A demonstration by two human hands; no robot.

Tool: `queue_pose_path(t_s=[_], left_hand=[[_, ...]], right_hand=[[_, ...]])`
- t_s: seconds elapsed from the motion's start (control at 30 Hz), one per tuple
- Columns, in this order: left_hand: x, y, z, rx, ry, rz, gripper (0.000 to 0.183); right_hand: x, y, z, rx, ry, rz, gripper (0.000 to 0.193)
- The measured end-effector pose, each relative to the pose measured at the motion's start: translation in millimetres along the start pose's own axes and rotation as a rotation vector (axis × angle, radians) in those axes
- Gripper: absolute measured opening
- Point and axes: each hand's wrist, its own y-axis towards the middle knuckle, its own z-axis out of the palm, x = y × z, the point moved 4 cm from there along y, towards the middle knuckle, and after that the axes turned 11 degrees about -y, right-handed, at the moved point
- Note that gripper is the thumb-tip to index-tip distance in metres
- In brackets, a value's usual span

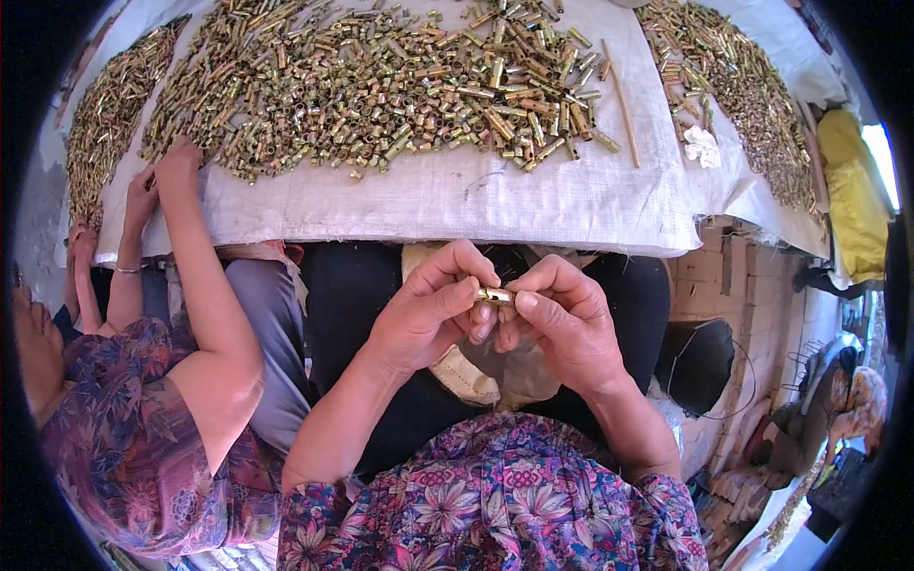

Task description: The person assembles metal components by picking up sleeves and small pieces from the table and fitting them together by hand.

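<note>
Above my lap, a small brass-coloured metal tube point(494, 296) with a dark opening in its side is pinched between both hands. My left hand point(430, 309) grips its left end between thumb and forefinger. At the right end, the thumb and forefinger of my right hand point(564, 319) close on it, with the other fingers curled underneath. Beyond my hands, a wide heap of similar brass-coloured tubes and short rings point(381, 90) covers much of the table, which is spread with white woven sheeting point(457, 205).
A thin wooden stick point(621, 105) lies right of the heap, near a crumpled white scrap point(702, 147). Another pile of metal pieces point(743, 90) spreads at the far right. On my left, a co-worker's hands point(178, 162) reach into the parts. A black container point(698, 366) stands below the table's right side.
</note>
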Motion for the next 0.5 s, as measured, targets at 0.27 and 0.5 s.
queue_pose_path(t_s=[0.27, 0.5], left_hand=[[2, 0, -4, 0.0, 0.001, -0.034, 0.024], [-10, -1, -3, -0.117, 0.147, 0.014, 0.029]], right_hand=[[11, 2, 0, 0.025, -0.335, -0.056, 0.008], [5, 11, -9, 0.001, -0.211, -0.005, 0.012]])
